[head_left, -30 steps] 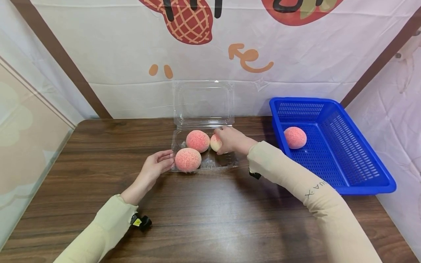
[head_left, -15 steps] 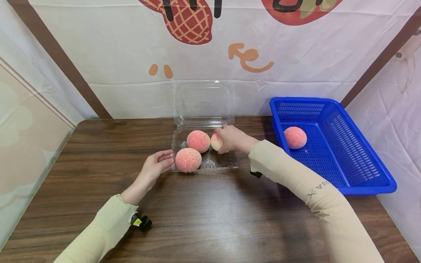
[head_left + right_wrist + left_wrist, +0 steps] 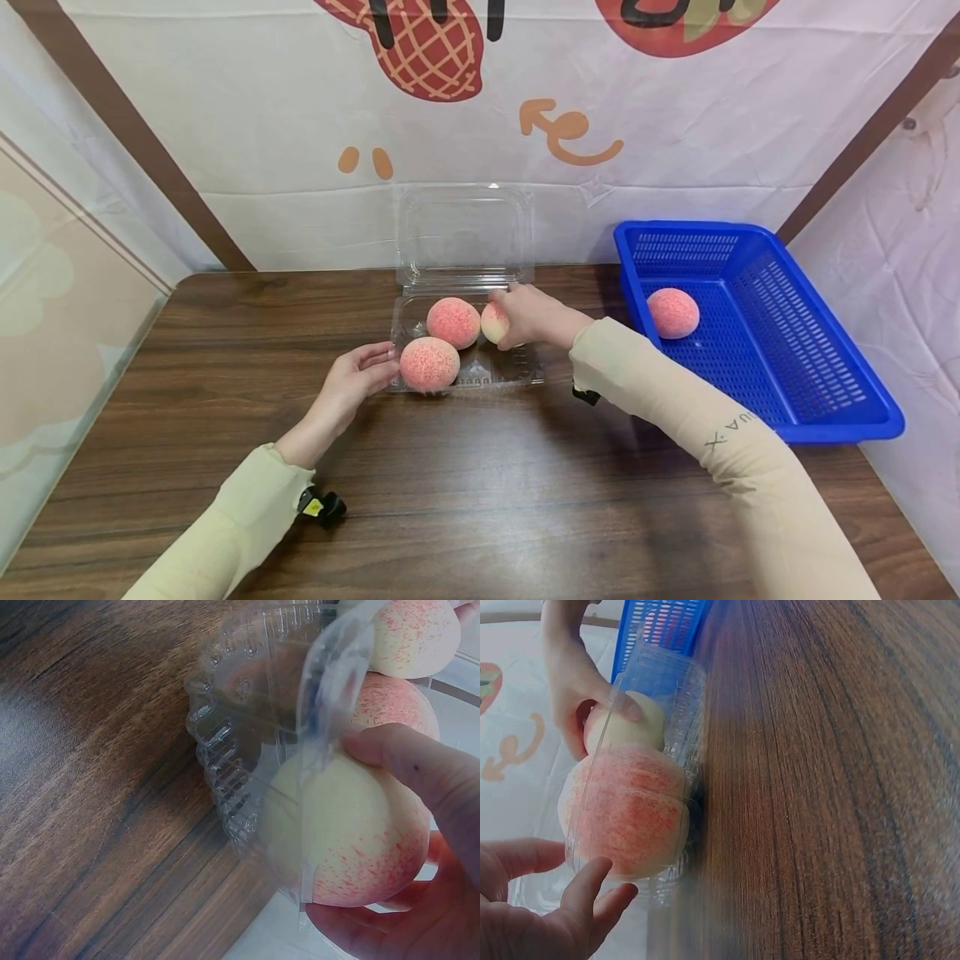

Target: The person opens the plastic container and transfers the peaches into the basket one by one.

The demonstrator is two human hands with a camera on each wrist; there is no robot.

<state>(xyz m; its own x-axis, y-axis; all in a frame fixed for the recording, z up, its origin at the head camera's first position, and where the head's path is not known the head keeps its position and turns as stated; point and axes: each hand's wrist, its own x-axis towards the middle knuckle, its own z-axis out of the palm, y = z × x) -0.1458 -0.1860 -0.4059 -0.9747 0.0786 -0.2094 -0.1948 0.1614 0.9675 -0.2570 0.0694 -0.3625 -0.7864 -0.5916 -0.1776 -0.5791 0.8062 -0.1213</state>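
My right hand [image 3: 531,318] grips a pale peach [image 3: 352,817] with pink speckles, thumb on one side and fingers on the other. That peach sits at the right of an open clear plastic clamshell box [image 3: 495,371]. Two pinker peaches lie to its left: a rear peach [image 3: 453,322] and a front peach [image 3: 429,364]. My left hand [image 3: 357,377] is at the box's left edge beside the front peach, its fingers slightly bent. In the left wrist view its thumb and fingertips [image 3: 600,868] touch the box at the rim, with a gap between them.
A blue perforated basket [image 3: 806,350] stands at the right of the wooden table [image 3: 450,500], with one peach [image 3: 672,313] at its left side. The box's clear lid [image 3: 465,233] stands raised against the printed cloth [image 3: 285,125] behind.
My right hand and the peach in it have shifted very slightly to the right. The rear peach has edged slightly right too. My left hand stays in place.
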